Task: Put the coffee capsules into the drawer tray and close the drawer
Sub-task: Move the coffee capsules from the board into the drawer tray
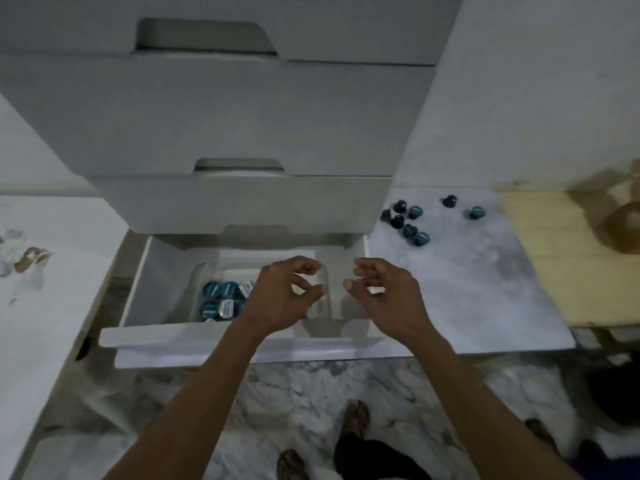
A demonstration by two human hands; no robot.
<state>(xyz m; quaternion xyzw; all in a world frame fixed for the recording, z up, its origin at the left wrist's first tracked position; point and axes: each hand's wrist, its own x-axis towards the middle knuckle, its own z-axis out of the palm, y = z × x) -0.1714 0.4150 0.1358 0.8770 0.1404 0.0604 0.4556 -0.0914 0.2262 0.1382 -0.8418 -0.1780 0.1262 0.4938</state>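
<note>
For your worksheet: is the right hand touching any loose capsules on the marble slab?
Apart. Head view: right hand hovers over the drawer; loose capsules lie beyond bare slab.

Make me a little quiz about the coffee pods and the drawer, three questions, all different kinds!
1. True or false: the bottom drawer is shut.
2. Where do the loose capsules lie? A) in the tray B) on the marble slab right of the drawers C) on the floor by the feet
3. Fill in: the left hand and right hand hover over the drawer holding ____.

Key
1. False: it is pulled out, and the tray inside already holds capsules.
2. B
3. nothing; fingers loosely curled.
</note>
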